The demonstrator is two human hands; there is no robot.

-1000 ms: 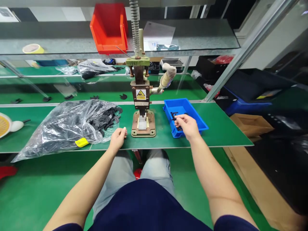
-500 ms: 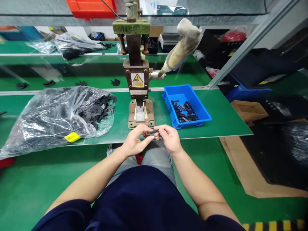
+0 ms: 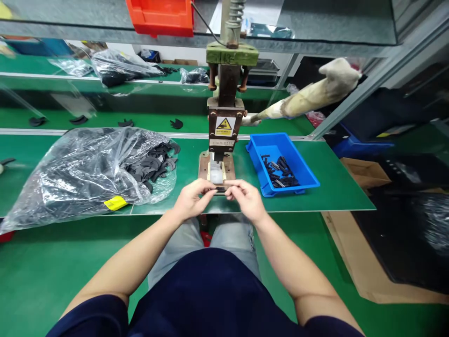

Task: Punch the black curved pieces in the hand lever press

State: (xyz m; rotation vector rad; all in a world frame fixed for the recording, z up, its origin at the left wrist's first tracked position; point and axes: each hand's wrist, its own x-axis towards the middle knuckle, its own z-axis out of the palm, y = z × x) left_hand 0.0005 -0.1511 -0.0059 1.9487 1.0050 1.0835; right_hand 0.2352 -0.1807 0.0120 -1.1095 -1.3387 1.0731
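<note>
A small black plastic part (image 3: 220,188) is pinched by its two ends between my hands, just in front of the press base. My left hand (image 3: 191,198) has thumb and fingertips closed on its left end. The right end is gripped by my right hand (image 3: 247,200) in the same way. Directly beyond my fingertips stands the hand press (image 3: 226,112), with a metal fixture (image 3: 216,174) on its base, below the ram. The press lever (image 3: 305,99), wrapped in pale cloth, slants up to the right. My fingers partly cover the part and the base's front edge.
Right of the press, a blue bin (image 3: 308,182) holds several black pieces. A clear plastic bag (image 3: 87,168) of curved black parts lies left. Loose curved parts (image 3: 176,124) sit behind on the green table. An orange bin (image 3: 159,18) rests on the shelf above.
My hands have moved slightly forward with the black part, to the front of the press base, and spread a little. The lever has tipped lower to the right. The view has shifted left.
</note>
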